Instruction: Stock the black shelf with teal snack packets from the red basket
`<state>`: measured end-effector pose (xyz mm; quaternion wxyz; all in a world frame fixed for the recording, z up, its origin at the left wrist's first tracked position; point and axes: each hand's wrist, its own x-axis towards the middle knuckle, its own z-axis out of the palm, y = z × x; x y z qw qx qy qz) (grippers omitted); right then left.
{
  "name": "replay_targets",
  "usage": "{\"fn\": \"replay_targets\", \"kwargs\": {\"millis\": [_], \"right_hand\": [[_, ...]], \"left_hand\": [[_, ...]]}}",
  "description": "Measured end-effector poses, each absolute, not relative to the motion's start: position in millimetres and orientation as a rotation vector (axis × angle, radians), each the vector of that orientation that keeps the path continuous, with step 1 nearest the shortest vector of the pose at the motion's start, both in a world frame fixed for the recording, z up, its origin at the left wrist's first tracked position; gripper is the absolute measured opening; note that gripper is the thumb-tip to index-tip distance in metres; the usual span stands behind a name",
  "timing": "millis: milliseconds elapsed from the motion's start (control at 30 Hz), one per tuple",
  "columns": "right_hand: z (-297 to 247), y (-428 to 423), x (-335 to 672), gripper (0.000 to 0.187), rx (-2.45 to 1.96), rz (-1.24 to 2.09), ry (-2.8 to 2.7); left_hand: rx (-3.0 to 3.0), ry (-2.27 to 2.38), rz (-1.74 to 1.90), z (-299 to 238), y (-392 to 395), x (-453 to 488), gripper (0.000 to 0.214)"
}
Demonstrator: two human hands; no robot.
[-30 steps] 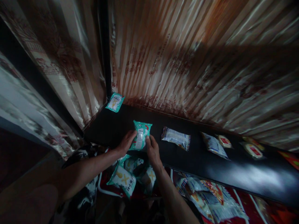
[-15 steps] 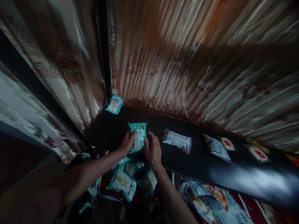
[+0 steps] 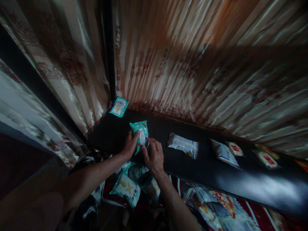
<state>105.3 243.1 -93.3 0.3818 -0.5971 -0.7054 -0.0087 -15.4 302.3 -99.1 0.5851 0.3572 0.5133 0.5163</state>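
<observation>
A teal snack packet with a white label is in front of me, tilted above the black shelf. My left hand grips its left side, thumb across the front and the other fingers partly hidden behind. At the lower right edge, my right hand has its thumb and curled fingers on the same packet. Another teal packet leans in the far left corner. Below my wrists lie several more teal packets, one with yellow snack shapes printed on its white front.
Along the black shelf, to the right, lie a silvery-blue packet, another blue-white packet and small red-labelled packets. Plastic-draped walls and a dark post stand behind. Mixed packets sit below the front edge.
The teal packet in my hands has moved slightly up and left and turned a little. My right hand has come in to the left, fingers now against its edge.
</observation>
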Motion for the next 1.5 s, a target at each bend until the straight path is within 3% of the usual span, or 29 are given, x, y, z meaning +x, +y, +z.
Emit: {"fn": "replay_targets", "kwargs": {"millis": [300, 567, 800, 1033, 1300, 1500], "right_hand": [[-93, 242, 108, 0.045, -1.504, 0.082, -1.74], [-86, 237, 107, 0.072, -1.464, 0.639, -1.454], [-87, 241, 109, 0.055, -1.308, 1.022, -0.956], [-91, 245, 114, 0.04, -1.224, 1.168, -0.718], [-89, 245, 110, 0.041, -1.196, 1.352, -0.566], [-92, 247, 113, 0.044, -1.257, 1.377, -0.581]], "left_hand": [[1.06, 1.076, 1.248, -94, 296, -19, 0.039], [1.292, 0.997, 1.247, -87, 284, -19, 0.04], [1.549, 1.027, 1.231, -89, 285, -16, 0.041], [1.285, 1.174, 1.107, -94, 299, -15, 0.041], [1.033, 0.942, 0.954, -88, 306, -21, 0.055], [0.949, 1.011, 0.945, -85, 305, -22, 0.053]]}}
